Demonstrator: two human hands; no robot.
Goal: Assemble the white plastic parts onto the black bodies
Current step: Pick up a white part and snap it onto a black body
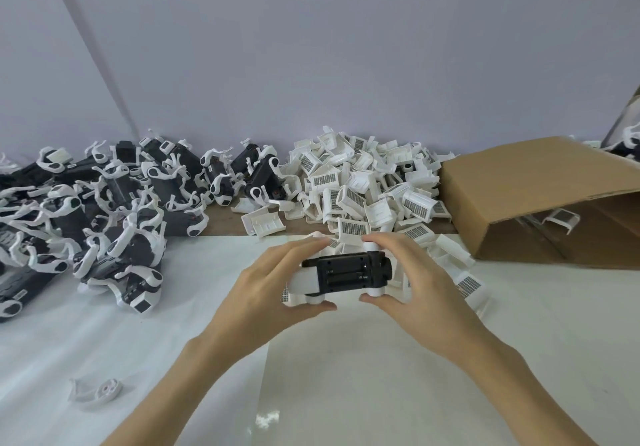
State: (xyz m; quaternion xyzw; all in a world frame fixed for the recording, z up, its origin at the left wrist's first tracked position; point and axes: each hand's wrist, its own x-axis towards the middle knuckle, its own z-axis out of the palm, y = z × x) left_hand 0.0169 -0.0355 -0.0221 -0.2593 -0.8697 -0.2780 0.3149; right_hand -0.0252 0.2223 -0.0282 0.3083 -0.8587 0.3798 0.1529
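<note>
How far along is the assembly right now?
Done: a heap of black bodies with white parts on the left. In hand: left hand and right hand grip one black body with its white cover. Left: a pile of loose white plastic covers.

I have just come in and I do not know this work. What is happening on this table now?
A person holds one black body in both hands, left hand and right hand, with a white part on its left end. Behind lies a pile of loose white parts; at the left a heap of black bodies with white parts on them; at the right a tipped cardboard box.
</note>
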